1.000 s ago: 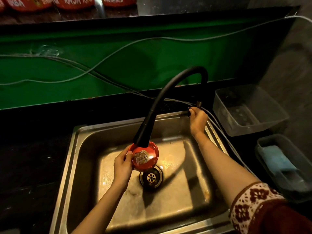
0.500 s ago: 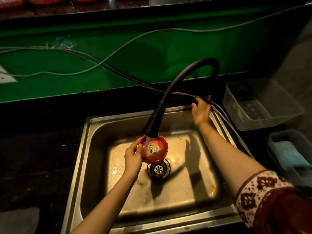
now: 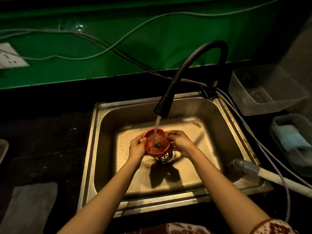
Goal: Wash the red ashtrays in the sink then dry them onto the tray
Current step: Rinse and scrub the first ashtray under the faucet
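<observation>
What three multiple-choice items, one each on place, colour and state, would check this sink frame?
1. Where is the red ashtray?
A. On the counter left of the sink
B. Held over the drain inside the sink
C. Inside the clear container at right

2. What colour is the faucet?
A. Chrome
B. White
C. Black

3. What is the state of the faucet?
A. Running, with water falling into the ashtray
B. Off and dry
C. Dripping onto the counter

Answers:
1 B: the left hand and right hand grip the ashtray's sides just above the drain.
2 C: its curved neck and spout are matte black.
3 A: a stream drops from the spout into the bowl, where water is splashing.
</observation>
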`<state>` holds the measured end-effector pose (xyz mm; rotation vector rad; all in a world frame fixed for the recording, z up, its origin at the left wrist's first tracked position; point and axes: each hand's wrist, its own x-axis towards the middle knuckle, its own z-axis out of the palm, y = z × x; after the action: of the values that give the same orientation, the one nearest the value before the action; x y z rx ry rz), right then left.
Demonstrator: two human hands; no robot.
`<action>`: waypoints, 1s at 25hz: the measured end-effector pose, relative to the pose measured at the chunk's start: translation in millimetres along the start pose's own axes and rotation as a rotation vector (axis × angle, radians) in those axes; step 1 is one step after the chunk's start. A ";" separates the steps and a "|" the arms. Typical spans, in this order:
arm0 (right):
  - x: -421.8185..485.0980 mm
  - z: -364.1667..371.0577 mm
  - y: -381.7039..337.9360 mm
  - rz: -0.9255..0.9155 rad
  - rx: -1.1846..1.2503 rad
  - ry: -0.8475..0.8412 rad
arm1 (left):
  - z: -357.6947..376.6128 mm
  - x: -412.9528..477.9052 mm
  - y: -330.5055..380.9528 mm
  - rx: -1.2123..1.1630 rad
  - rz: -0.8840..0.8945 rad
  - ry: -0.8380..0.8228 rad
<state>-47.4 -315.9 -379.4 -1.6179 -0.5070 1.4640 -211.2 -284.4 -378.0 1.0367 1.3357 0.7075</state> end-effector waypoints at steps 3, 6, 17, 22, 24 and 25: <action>6.6 1.6 9.5 0.077 0.001 0.016 | -7.4 0.3 1.4 -0.004 -0.110 -0.030; 6.4 6.8 18.6 0.115 -0.008 0.007 | -15.1 5.4 2.2 0.039 -0.217 -0.071; -1.2 19.1 21.1 0.009 -0.250 -0.050 | -41.2 18.9 2.7 0.254 -0.346 -0.248; -15.3 21.8 25.1 -0.057 -0.197 0.006 | -36.8 16.6 -2.5 0.326 -0.152 -0.158; -17.5 18.6 27.2 -0.029 -0.099 0.033 | -32.3 14.7 0.9 0.343 -0.076 -0.138; -19.1 16.4 27.4 -0.003 -0.047 0.037 | -30.8 13.6 3.2 0.355 -0.047 -0.143</action>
<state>-73.9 -340.2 -389.1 -1.6771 -0.5268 1.4269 -238.9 -265.1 -378.8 1.3067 1.3843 0.3582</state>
